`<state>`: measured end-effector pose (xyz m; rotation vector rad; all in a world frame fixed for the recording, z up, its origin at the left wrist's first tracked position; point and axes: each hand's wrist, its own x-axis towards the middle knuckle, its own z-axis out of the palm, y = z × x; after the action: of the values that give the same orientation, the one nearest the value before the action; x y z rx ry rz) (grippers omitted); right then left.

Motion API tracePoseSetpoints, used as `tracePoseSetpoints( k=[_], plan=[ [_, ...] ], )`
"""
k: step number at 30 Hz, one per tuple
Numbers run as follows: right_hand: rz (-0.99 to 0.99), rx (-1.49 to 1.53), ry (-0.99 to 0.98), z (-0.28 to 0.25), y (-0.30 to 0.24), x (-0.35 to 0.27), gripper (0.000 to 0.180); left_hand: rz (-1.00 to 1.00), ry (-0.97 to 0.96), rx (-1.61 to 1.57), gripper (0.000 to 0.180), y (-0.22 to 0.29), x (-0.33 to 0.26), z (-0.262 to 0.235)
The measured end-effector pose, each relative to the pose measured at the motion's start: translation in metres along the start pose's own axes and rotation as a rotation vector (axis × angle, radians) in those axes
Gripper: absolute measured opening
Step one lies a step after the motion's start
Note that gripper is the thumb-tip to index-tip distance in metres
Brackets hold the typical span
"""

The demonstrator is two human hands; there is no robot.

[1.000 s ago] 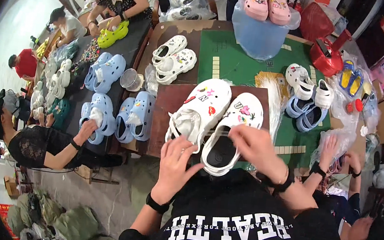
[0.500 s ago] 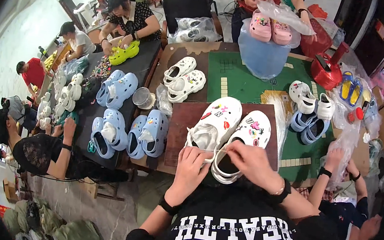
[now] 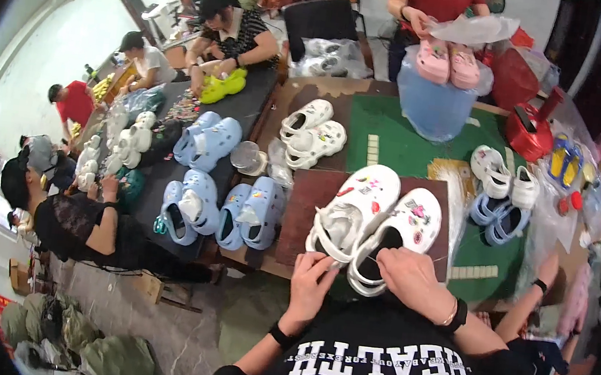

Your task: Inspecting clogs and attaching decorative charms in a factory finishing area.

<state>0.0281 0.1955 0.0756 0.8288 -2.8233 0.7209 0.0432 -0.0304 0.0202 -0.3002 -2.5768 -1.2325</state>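
Ideally, keep L white clog (image 3: 368,188) & R white clog (image 3: 415,219) steady side by side at near edge of brown board (image 3: 301,211); L hand (image 3: 311,286) & R hand (image 3: 419,280) bent-fingered at their near ends, can't tell grip; go gently.

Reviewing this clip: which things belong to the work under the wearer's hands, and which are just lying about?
Apparently in the work:
- front white clogs, right hand at one's opening, left hand at the other's heel
- brown board under them

Apparently lying about:
- rear white clogs
- blue clogs
- blue-and-yellow sandals
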Motion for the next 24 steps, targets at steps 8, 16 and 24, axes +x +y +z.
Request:
tracePoseSetpoints(
  k=[8, 16, 24],
  plan=[
    [0.014, 0.046, -0.075, 0.007, -0.007, 0.002, 0.010, 0.149, 0.002, 0.046, 0.019, 0.004, -0.011, 0.019],
    [0.029, 0.195, -0.096, 0.007, -0.009, 0.012, 0.010, -0.020, 0.241, 0.145, 0.012, 0.000, -0.013, 0.016],
    [-0.089, 0.291, 0.137, 0.038, -0.002, 0.051, 0.009, -0.183, 0.351, -0.146, 0.018, -0.008, -0.002, 0.028]
  ],
)
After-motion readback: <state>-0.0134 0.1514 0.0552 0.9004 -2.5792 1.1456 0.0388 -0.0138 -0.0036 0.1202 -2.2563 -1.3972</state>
